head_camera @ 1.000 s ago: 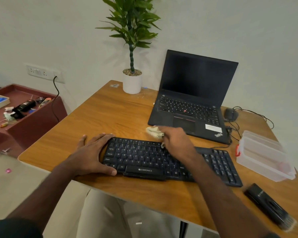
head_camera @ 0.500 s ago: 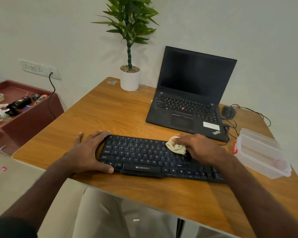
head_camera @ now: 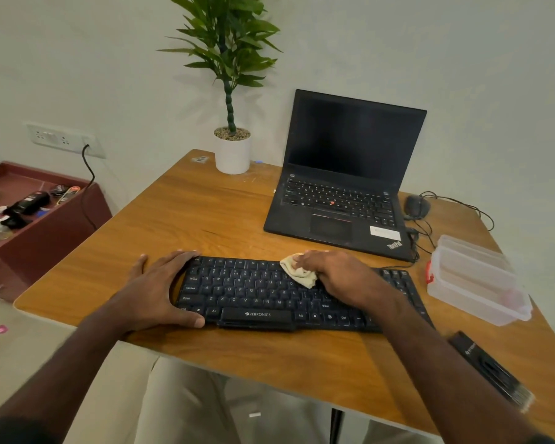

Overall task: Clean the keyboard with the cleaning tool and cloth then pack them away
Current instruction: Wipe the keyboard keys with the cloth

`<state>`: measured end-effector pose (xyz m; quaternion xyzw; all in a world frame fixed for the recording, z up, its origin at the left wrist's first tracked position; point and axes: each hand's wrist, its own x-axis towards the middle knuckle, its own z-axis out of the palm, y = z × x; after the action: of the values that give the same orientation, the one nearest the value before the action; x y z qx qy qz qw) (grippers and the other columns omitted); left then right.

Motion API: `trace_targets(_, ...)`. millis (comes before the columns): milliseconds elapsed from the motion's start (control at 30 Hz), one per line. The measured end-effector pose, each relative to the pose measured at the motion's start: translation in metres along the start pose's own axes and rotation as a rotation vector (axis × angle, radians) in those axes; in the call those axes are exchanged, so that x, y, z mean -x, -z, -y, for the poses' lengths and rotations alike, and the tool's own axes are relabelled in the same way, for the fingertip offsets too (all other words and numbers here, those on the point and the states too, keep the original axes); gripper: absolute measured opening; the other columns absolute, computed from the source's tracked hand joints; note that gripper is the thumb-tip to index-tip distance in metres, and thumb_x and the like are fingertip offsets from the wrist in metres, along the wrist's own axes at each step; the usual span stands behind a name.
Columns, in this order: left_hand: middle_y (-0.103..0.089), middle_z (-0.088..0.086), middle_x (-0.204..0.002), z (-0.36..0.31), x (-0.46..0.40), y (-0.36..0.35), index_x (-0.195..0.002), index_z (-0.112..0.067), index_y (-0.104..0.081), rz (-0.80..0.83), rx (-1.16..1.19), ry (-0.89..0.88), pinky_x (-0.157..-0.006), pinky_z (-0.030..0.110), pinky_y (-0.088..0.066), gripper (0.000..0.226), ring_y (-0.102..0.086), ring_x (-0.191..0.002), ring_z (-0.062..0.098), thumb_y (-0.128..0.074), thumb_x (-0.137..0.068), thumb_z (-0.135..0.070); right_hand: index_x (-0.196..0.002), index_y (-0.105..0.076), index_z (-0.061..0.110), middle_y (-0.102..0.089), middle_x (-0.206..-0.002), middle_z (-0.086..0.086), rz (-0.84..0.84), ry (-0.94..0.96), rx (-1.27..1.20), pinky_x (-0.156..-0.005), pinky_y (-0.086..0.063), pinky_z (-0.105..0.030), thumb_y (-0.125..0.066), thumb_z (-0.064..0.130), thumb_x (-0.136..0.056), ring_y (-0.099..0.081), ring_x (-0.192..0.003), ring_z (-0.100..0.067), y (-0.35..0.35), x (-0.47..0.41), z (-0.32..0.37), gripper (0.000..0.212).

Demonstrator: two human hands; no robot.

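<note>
A black keyboard (head_camera: pixel 253 293) lies near the front edge of the wooden table (head_camera: pixel 186 219). My left hand (head_camera: pixel 156 290) grips its left end, thumb along the front edge, fingers over the top corner. My right hand (head_camera: pixel 337 277) presses a crumpled cream cloth (head_camera: pixel 297 272) onto the keys in the upper middle of the keyboard. The black cleaning tool (head_camera: pixel 491 370) with its brush end lies on the table at the front right, apart from both hands. A clear plastic box (head_camera: pixel 474 280) with a red clip stands to the right of the keyboard.
An open black laptop (head_camera: pixel 343 193) sits behind the keyboard, with a mouse (head_camera: pixel 415 206) and cables to its right. A potted plant (head_camera: pixel 231 149) stands at the back edge. A maroon side shelf (head_camera: pixel 39 232) with small items is on the left.
My right hand has swept the cloth over the keys from the upper middle to the right and back a little leftward. My left hand has stayed on the keyboard's left end.
</note>
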<state>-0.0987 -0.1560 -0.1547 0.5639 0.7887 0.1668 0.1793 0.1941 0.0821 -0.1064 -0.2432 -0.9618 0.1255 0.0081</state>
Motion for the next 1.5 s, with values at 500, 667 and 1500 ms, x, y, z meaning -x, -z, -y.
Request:
trace_targets(500,-0.017,-0.007,-0.166,0.000,0.000,0.001,-0.156,-0.042,-0.009,0.004,0.009,-0.007,-0.122,0.047,0.015,0.141,-0.013,-0.151,0.011,-0.058,-0.038,-0.102,-0.133,-0.065,0.025,-0.067,-0.132,-0.003,-0.098,-0.212,-0.042,-0.093,-0.048,-0.029,-0.053,0.008,-0.099,-0.060,-0.110,-0.016,0.047,0.020,-0.054,0.039)
trace_targets(667,-0.019,-0.007,-0.165,0.000,-0.001,0.002,-0.155,-0.044,-0.011,0.005,0.012,0.001,-0.122,0.046,0.014,0.140,-0.014,-0.151,0.011,-0.059,-0.037,-0.101,-0.137,-0.060,0.038,-0.053,-0.150,0.009,0.002,-0.136,-0.025,-0.111,-0.042,-0.036,-0.048,0.009,-0.101,-0.053,-0.133,-0.019,0.012,0.034,-0.047,0.047)
trace_targets(1500,-0.001,-0.006,-0.169,-0.193,-0.071,-0.063,-0.161,-0.023,0.001,0.161,-0.353,-0.213,-0.120,0.064,0.003,0.149,-0.003,-0.154,0.013,-0.051,-0.046,-0.103,-0.137,-0.062,0.027,-0.061,-0.140,0.008,-0.590,-0.279,-0.357,-0.105,-0.047,-0.024,-0.051,-0.002,-0.097,-0.059,-0.118,-0.001,0.003,0.056,-0.033,0.051)
